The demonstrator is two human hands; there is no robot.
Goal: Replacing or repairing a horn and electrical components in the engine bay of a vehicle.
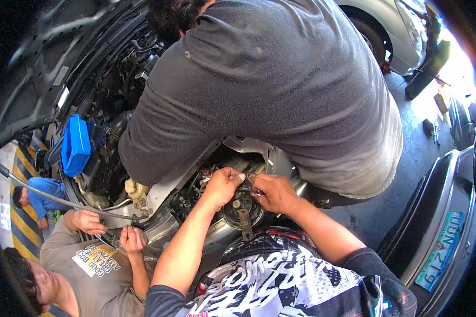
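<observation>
Centre frame, just below both hands: round dark disc unit (231,215) with a flat metal bracket (245,223) pointing down-frame. Left hand (222,187) pinched closed, can't tell on what; right hand (275,193) curled, gripping a small metal piece (257,193). Disc looks rigid, fairly heavy, maybe greasy. Best grip: rim or bracket. Small piece probably easy to drop.

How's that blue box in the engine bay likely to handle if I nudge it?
The blue box looks like thin, smooth plastic, so probably light and stiff. It seems perched among uneven engine parts, so a push might tip it.
</observation>
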